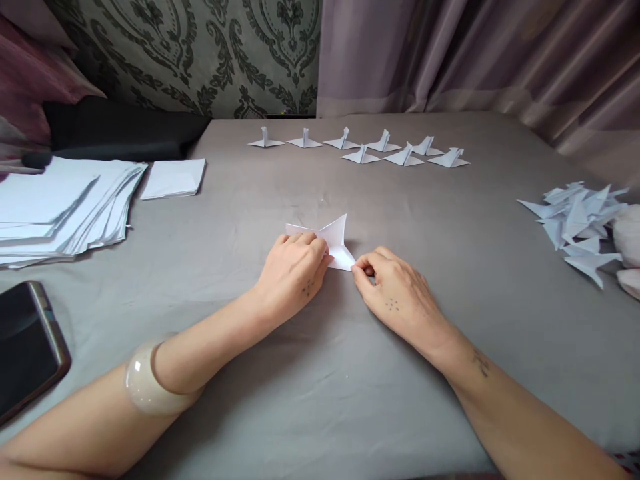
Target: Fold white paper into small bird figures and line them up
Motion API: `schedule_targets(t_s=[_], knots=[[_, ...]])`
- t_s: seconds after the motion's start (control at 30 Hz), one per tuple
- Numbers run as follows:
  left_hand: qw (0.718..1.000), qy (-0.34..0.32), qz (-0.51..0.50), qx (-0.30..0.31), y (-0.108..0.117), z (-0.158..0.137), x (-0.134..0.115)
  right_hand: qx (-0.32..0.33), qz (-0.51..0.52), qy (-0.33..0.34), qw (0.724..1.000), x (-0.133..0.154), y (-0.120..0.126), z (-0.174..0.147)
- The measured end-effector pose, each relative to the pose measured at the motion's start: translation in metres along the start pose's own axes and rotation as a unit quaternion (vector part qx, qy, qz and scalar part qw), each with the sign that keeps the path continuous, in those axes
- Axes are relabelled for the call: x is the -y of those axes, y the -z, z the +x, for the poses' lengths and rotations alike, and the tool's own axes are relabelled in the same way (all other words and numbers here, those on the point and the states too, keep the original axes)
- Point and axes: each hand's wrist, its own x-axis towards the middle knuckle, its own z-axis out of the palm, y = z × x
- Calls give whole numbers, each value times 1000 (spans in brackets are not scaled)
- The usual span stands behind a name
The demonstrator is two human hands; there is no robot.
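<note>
The half-folded paper (333, 243) lay mid-worktop (300, 400), the left hand (295, 270) curled down on its near flap and the right hand (395, 293) pinching its lower corner shut; light, thin and easily creased, it probably wanted holding by its folded edges.

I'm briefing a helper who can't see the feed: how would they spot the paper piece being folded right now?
On the grey cloth table, look at the middle, nearer than the row of finished folded figures. The half-folded white paper lies flat there, pressed by the left hand and pinched at its corner by the right hand. It alone is under hands.
</note>
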Motion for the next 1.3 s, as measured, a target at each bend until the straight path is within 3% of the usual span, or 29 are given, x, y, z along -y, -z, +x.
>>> schedule_targets(t_s=[0.47, 0.93, 1.07, 1.2, 1.3], knots=[[999, 15, 9, 29, 0, 2, 0, 14, -2, -39, 999, 5, 0, 2], [998, 23, 29, 57, 5, 5, -5, 62, 118, -78, 988, -12, 13, 10], [998, 18, 39, 50, 3, 5, -4, 35, 127, -32, 991, -17, 14, 8], [998, 10, 44, 53, 3, 4, -3, -69, 123, 104, 984, -9, 10, -1], [997, 4, 50, 53, 3, 4, -3, -73, 90, 187, 975, 2, 3, -10]])
